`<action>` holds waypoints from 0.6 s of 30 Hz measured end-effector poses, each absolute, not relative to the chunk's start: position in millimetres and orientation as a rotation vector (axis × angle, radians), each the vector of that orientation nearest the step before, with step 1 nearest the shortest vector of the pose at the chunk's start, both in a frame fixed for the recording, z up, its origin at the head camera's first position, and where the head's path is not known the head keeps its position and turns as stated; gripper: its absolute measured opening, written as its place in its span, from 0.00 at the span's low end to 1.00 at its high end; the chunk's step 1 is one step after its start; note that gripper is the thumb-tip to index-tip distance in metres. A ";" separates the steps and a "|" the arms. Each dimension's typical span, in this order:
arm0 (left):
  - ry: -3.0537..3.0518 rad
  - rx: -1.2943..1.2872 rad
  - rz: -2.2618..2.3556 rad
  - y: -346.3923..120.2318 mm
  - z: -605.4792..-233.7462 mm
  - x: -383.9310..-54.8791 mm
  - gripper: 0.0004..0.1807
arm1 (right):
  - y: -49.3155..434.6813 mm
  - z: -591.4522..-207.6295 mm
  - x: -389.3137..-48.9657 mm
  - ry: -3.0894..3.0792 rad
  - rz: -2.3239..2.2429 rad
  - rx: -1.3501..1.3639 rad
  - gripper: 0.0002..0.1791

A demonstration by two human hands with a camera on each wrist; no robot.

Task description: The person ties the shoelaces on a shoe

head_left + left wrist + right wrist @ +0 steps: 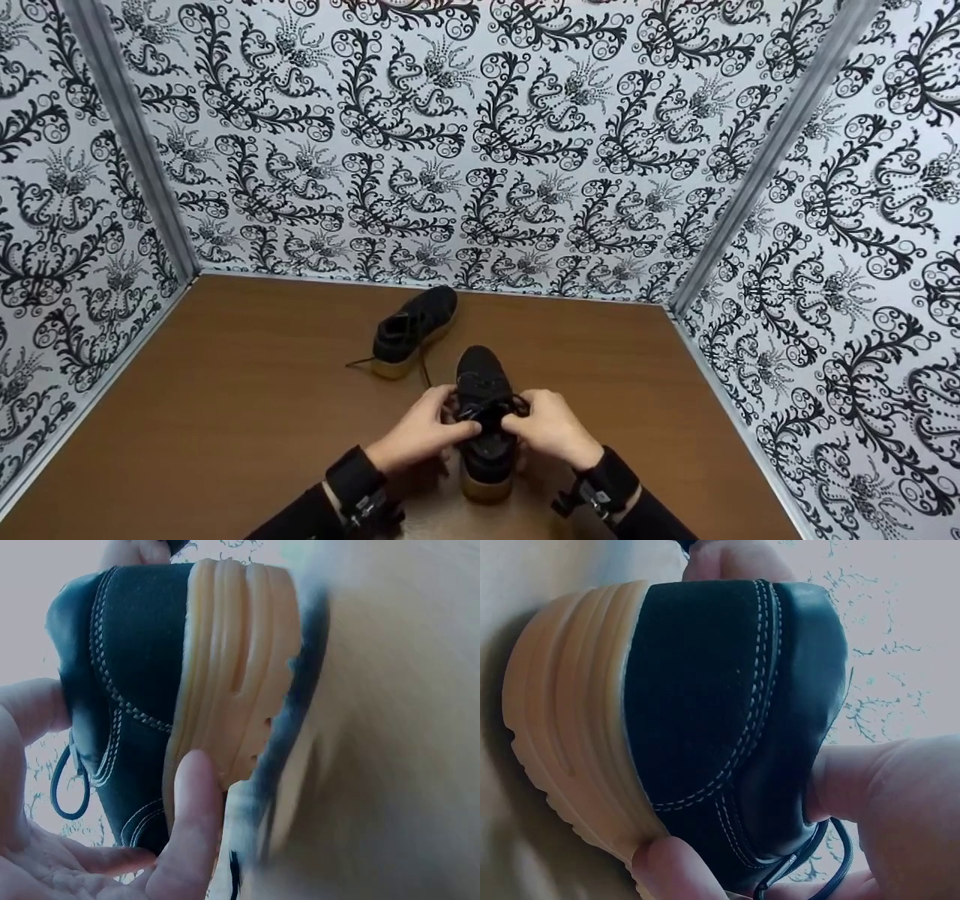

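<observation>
Near black shoe (489, 448) sits upright on the brown table (262, 390), toe pointing away, between the left hand (424, 429) and right hand (553, 426); both arms angle inward, thumbs at its opening, fingers gripping its sides. A second black shoe (420, 322) stands beyond, leftward.

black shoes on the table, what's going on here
A person has their left grip and right grip on either side of a black low-cut shoe with a tan, grooved sole, thumbs at its opening and fingers along its sides. Its toe points away from them, and a loop of thin black lace shows near the opening. A second black shoe with a tan sole sits farther off to the left on the brown wood-look table, untouched, its lace ends trailing loose.
</observation>
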State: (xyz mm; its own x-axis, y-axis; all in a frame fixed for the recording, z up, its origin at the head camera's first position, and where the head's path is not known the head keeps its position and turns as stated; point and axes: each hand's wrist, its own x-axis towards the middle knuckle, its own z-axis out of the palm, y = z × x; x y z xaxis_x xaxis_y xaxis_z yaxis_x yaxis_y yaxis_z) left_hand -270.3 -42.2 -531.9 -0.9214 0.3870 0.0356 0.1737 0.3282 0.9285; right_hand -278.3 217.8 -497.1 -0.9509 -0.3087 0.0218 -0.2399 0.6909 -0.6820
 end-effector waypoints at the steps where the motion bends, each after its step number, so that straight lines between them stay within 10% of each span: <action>1: 2.407 0.517 1.644 -39.0 -531.4 -271.8 0.47 | 220.1 -495.9 -279.3 2.819 -1.110 -0.450 0.09; 18: 2.351 0.587 1.810 34.6 -519.6 -305.5 0.41 | 273.6 -486.6 -315.3 3.156 -1.057 -0.088 0.09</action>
State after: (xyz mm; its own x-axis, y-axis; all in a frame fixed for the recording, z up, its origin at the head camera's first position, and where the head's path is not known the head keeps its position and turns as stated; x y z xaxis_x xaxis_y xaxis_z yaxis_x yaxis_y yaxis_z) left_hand -305.5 34.6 -519.6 -0.9181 0.3707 0.1405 0.2307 0.2114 0.9498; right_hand -315.3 273.6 -486.6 -0.9810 0.0097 0.1939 -0.1090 0.7989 -0.5915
